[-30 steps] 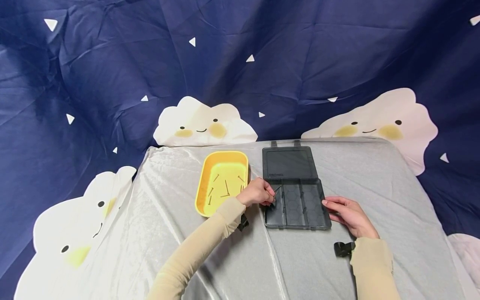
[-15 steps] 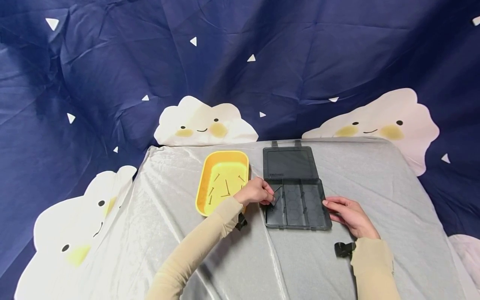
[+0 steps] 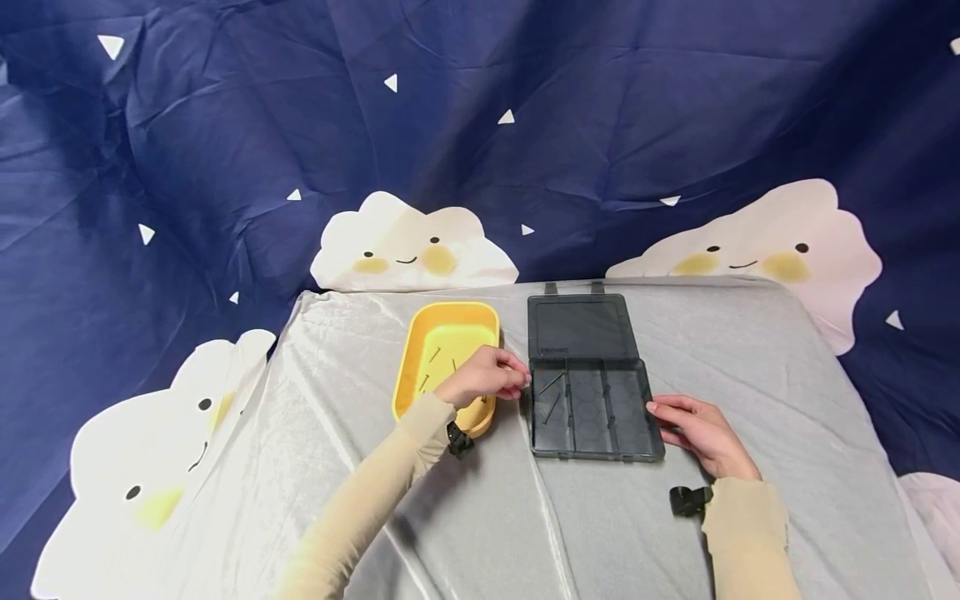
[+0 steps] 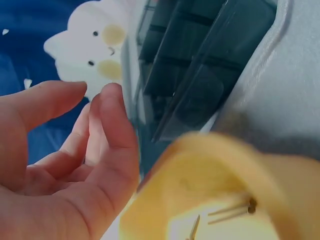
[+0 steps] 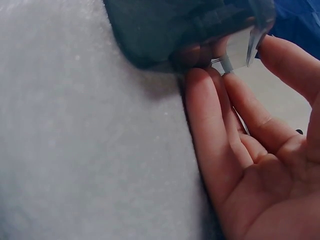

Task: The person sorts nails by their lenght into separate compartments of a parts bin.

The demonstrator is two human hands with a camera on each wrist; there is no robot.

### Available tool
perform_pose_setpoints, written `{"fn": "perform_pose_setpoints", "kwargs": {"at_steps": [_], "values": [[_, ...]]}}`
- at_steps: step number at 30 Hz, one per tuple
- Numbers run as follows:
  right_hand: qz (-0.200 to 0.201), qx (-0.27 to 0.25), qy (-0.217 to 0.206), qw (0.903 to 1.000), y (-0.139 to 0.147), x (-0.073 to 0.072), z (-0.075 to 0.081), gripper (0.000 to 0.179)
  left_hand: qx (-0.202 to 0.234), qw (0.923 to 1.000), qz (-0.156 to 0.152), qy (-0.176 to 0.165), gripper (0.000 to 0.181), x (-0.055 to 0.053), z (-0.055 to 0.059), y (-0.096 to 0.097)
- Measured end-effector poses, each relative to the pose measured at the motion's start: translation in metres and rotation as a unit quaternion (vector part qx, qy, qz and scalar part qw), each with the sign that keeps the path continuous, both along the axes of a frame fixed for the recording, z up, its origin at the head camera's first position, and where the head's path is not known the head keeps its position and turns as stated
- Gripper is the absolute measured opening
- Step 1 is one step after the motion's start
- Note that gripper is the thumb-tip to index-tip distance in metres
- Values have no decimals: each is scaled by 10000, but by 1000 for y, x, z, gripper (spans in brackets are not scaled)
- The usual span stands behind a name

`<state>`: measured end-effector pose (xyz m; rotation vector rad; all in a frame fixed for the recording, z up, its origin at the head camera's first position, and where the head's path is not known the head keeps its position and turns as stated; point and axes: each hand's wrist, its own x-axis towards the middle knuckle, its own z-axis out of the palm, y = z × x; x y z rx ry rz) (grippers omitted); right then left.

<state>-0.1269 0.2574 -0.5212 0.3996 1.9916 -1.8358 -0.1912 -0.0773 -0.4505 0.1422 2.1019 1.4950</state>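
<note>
Over the right rim of the yellow tray [image 3: 403, 375], my left hand [image 3: 483, 375] hovers with its fingers loosely bent. In the left wrist view, thumb and index finger stand apart with nothing between them. Several screws [image 3: 434, 354] lie in the tray, some hidden by the hand. To its right is a dark translucent compartment box [image 3: 588, 408], its lid [image 3: 581, 327] folded back. Two screws [image 3: 552, 408] rest in its left compartment. My right hand [image 3: 705, 433] holds the box's right edge, the thumb at the upper rim and fingertips against the side.
Grey cloth [image 3: 480, 533] with folds covers the table. A dark blue curtain [image 3: 450, 150] with white clouds hangs behind the far edge. Black straps with wrist cameras [image 3: 688, 500] sit at both cuffs.
My left hand has let go of a screw in the box's left compartment and drawn back left over the tray's rim. The right hand stays at the box's edge.
</note>
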Motion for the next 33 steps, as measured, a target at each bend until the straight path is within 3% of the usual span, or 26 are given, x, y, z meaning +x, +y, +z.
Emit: {"fn": "perform_pose_setpoints", "kwargs": {"at_steps": [8,20,26,33], "values": [[11,-42,-18,10000,-1,1,2,54,185,9972,731,7,17,-1,0,-27],[19,44,-52,10000,-2,1,3,66,-486,9841,1681,305,12,-8,-14,-67],[15,19,-48,10000,-2,1,3,63,-1200,9775,1565,743,7,-11,-21,-82],[-21,-50,5,10000,-1,1,1,43,-1994,9660,1415,845,6,-8,-29,-80]]}}
